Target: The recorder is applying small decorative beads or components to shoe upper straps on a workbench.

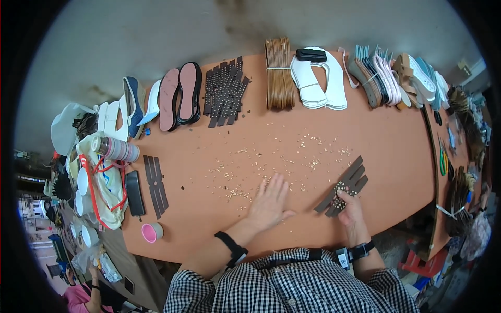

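My left hand [269, 203] lies flat, palm down, on the orange-brown table, its fingers stretched out among small gold-coloured studs [238, 194]. These studs are strewn singly and in loose clusters over the table's middle. On the right, my right hand [352, 209] grips a dark brown slotted shoe-strap piece [358, 172], the thumb on top. Pale studs dot the centre of that piece, and its strips fan out beyond my fingers. Similar studded strap pieces [225, 91] lie overlapped in a pile at the back. To the left sits a plain slotted strap piece [156, 186] without visible studs.
Shoe soles [180, 96], a tied brown bundle [278, 73], white cutouts [334, 78] and several shoes [386, 75] line the back. At left are a striped cylinder [122, 149], a black case [134, 193] and a pink-lined cup [152, 232]. A person in pink [78, 298] is at lower left.
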A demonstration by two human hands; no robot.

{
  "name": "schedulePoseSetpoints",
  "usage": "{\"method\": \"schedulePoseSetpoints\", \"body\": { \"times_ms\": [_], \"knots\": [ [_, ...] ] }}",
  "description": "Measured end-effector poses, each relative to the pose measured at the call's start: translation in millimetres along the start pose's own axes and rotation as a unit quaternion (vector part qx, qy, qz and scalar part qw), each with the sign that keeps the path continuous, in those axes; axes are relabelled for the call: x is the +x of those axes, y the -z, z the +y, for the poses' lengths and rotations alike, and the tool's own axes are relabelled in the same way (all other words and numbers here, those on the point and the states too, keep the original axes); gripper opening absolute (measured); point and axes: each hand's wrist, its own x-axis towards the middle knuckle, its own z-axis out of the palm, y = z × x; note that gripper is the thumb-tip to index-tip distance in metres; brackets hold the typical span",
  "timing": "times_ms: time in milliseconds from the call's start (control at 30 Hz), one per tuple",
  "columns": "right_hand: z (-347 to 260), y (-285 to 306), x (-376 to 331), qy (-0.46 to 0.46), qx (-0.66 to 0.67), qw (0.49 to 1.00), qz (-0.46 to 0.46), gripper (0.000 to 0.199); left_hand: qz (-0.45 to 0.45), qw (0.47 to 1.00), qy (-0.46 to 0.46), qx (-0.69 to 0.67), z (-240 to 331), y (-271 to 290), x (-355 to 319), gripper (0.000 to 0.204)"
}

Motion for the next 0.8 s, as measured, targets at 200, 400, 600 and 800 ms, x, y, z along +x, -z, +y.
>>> {"method": "schedulePoseSetpoints", "body": {
  "times_ms": [200, 400, 600, 800],
  "knots": [
    [2.9, 1.5, 2.2, 0.003, 0.001, 1.0, -0.015, 0.021, -0.008, 0.997, -0.069, -0.046, 26.3, -8.5, 18.5, 0.084],
    [2.4, 2.3, 2.5, 0.008, 0.002, 1.0, -0.013, 0.022, -0.025, 0.99, -0.124, -0.066, 21.7, 1.4, 11.7, 0.075],
    [0.0, -1.5, -1.2, 0.005, 0.007, 1.0, -0.016, 0.022, 0.144, 0.981, -0.046, -0.124, -36.7, 10.3, -13.7, 0.045],
    [-0.9, 0.0, -1.0, 0.007, -0.004, 1.0, -0.005, 0.021, 0.241, 0.962, 0.09, -0.089, -77.2, 28.3, 1.7, 0.021]
  ]
}}
